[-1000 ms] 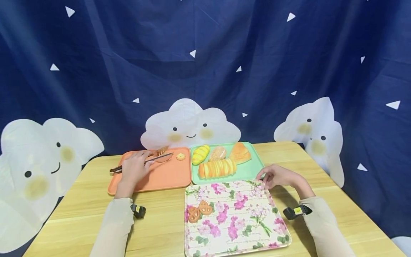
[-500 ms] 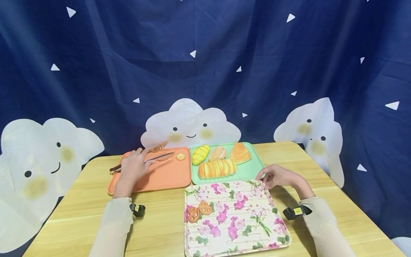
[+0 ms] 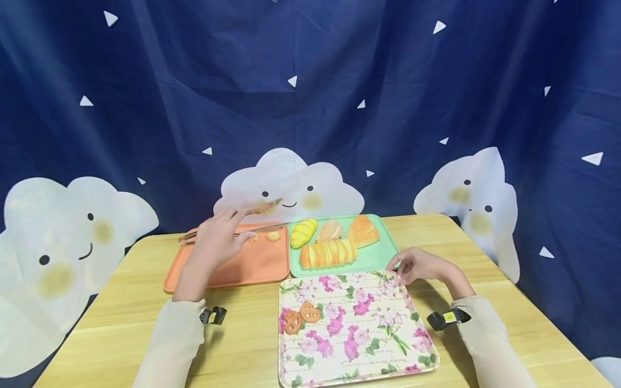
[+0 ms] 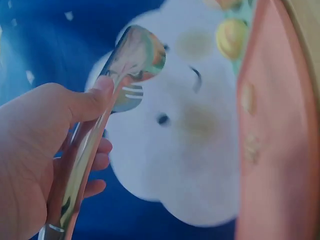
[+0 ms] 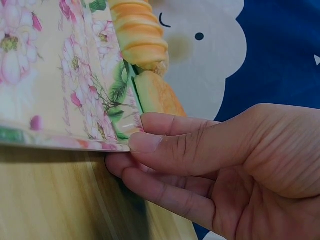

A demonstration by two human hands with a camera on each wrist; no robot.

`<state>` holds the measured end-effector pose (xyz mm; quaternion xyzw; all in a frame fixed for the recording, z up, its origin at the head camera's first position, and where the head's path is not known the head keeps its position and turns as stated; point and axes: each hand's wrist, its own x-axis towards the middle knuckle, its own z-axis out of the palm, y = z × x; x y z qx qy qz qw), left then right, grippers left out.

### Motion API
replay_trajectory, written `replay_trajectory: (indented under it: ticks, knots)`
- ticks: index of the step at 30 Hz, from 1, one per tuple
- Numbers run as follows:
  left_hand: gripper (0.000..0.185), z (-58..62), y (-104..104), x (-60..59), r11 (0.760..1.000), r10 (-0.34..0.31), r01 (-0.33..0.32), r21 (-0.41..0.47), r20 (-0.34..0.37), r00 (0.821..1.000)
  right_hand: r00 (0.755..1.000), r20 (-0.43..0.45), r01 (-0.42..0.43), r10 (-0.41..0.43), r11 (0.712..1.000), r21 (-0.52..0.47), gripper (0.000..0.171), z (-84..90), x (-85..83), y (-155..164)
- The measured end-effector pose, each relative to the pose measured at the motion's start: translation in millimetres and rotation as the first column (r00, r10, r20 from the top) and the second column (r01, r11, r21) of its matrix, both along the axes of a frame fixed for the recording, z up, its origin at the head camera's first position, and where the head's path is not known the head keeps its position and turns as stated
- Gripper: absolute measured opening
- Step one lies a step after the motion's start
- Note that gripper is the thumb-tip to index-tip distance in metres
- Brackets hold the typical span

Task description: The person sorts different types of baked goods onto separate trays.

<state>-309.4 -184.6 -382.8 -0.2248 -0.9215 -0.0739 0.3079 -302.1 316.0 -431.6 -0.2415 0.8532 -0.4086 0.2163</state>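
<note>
Tongs [image 3: 233,225], polished metal, look light, stiff and slick. The left hand [image 3: 215,243] pinches them near mid-length, thumb on the upper arm, holding them level above the orange tray [image 3: 242,264], tips apart and carrying nothing. A hold nearer the hinge would likely give less control over the tips.

Nearest lies the floral tray [image 3: 359,345], thin and rigid, with two pretzel cookies [image 3: 301,317] at its left. The right hand [image 3: 419,265] pinches its far right corner, thumb on top and fingers curled beneath. Beyond it, the green tray [image 3: 378,256] holds four breads [image 3: 330,242] that look soft and easily dented. Two small cookies [image 3: 273,236] sit on the orange tray. All rest on a wooden surface [image 3: 121,318]. Behind hangs a navy curtain [image 3: 310,81] with white clouds [image 3: 286,186].
</note>
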Motion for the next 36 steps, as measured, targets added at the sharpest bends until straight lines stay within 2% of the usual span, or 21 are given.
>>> replay_trajectory:
  ticks: [3,6,11,14,17,20,27,31,36]
  knots:
    - [0.059,8.3,14,9.9,0.996,-0.091,0.091,-0.021,-0.02,0.996,1.0,-0.004,-0.001,0.001,1.0,-0.001,0.033,0.3,0.1,0]
    - [0.06,11.3,26,17.0,0.985,-0.168,0.169,-0.044,0.018,0.986,1.0,-0.009,0.0,0.0,1.0,0.002,0.033,0.1,0.3,1]
    - [0.055,6.0,40,26.6,0.945,-0.3,0.309,-0.107,0.098,0.949,1.0,-0.012,-0.003,0.003,1.0,-0.006,0.034,-2.3,0.3,1]
    - [0.055,-2.0,44,34.3,0.912,-0.346,0.364,-0.187,0.125,0.93,1.0,-0.006,-0.01,0.01,1.0,-0.01,0.035,-2.7,0.2,1]
    - [0.058,-9.1,45,43.3,0.885,-0.355,0.388,-0.257,0.165,0.92,1.0,-0.001,-0.008,0.008,1.0,-0.005,0.035,-2.4,0.3,1]
    - [0.059,-14.1,44,51.2,0.871,-0.348,0.401,-0.285,0.221,0.911,1.0,-0.015,-0.009,0.009,1.0,0.003,0.034,-1.8,0.0,1]
    - [0.056,-18.5,39,62.1,0.886,-0.296,0.396,-0.24,0.363,0.883,1.0,-0.025,0.0,0.0,1.0,0.015,0.034,-0.6,0.4,2]
    - [0.049,-19.9,39,65.2,0.877,-0.315,0.421,-0.232,0.385,0.868,1.0,-0.023,0.004,-0.003,1.0,0.015,0.035,-0.8,0.3,1]
    - [0.047,-21.7,44,67.1,0.868,-0.344,0.441,-0.227,0.364,0.865,1.0,-0.027,0.002,-0.001,1.0,0.016,0.035,-1.7,0.0,2]
